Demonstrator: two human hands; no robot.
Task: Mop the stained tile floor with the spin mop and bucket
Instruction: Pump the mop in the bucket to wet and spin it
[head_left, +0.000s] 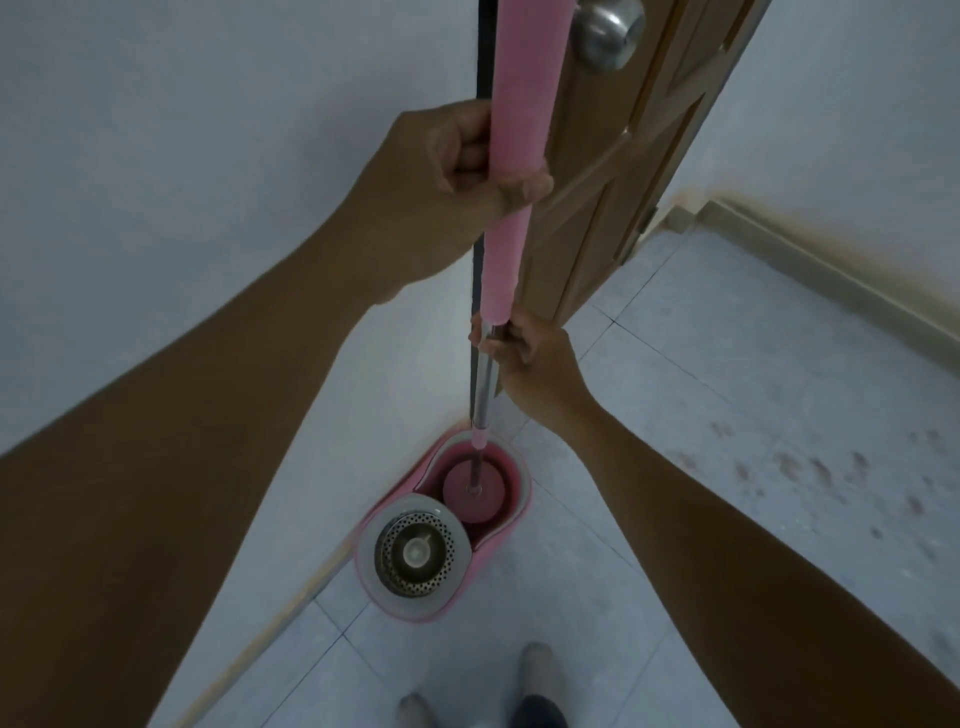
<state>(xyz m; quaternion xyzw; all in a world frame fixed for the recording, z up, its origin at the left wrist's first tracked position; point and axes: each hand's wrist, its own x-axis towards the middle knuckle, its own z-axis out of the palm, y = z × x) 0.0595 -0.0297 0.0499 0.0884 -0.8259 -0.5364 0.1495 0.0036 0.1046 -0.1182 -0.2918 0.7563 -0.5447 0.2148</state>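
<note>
A spin mop stands upright with its pink foam handle rising toward me. My left hand grips the pink foam high up. Lower down, my right hand holds the bare metal pole just under the foam. The round pink mop head sits down in the water half of the pink bucket. The bucket's nearer half carries a perforated steel spin basket. Brownish stains speckle the pale tile floor to the right.
A brown wooden door with a metal knob stands open just behind the mop handle. A pale wall runs along the left down to a skirting board. My two feet stand on the tiles just in front of the bucket.
</note>
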